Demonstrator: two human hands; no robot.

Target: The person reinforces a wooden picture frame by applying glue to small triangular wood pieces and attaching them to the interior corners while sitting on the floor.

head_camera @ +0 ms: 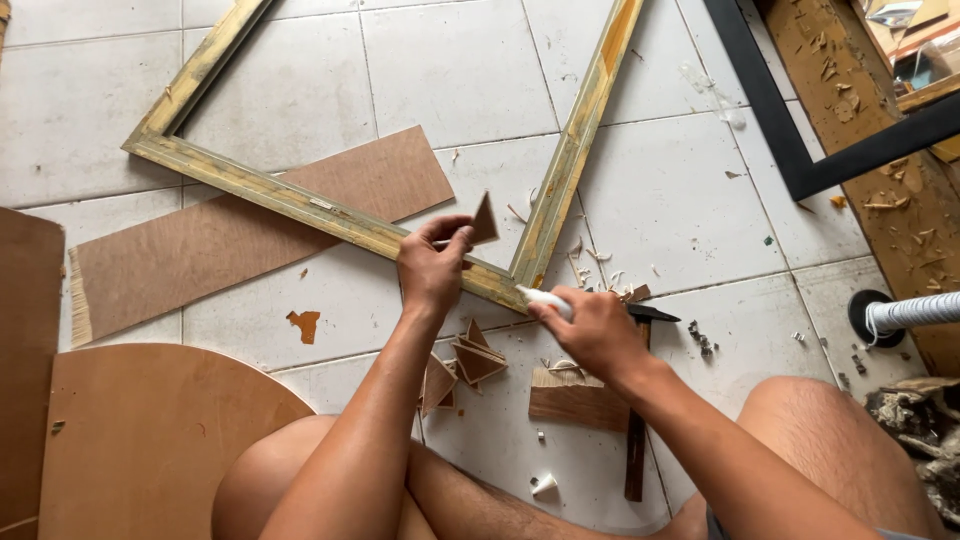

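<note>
Bare knees frame the bottom of the head view, and between them a hammer lies on the tiled floor beside a small wood block. Just above it, the right hand is closed around a white glue tube, nozzle at the corner of the wooden frame. Left of that corner, the left hand pinches a small wooden triangle upright, clear of the frame. By my reading, glue is going on and the triangle is not yet seated. More cut triangles wait loose below the frame. No box or tray shows; the tube's contents cannot be seen.
</note>
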